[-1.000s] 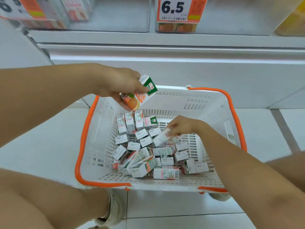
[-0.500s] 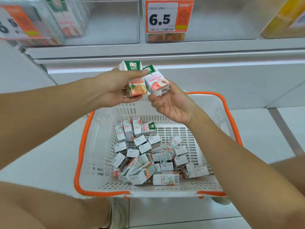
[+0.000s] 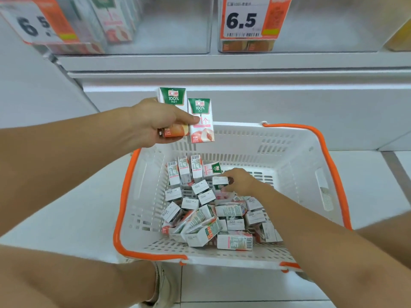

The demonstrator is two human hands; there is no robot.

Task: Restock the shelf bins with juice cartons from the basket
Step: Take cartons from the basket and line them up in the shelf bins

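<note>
white basket [image 3: 295, 152] with orange rim, green-topped cartons [image 3: 201, 121]

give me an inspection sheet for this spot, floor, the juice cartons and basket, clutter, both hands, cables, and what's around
Surface: pale tiled floor; the basket stands on it.
Job's things: white basket with orange rim, holding a loose pile of juice cartons; orange carton and peach carton held upright above its far-left corner.
Clutter: nothing seen.
Grippers: left hand grips both upright cartons; right hand is down in the basket, fingers pinching a small carton.
Cables: nothing seen.
Surroundings: clear shelf bins above, partly stocked, two 6.5 price tags; a shoe at the near edge.
</note>
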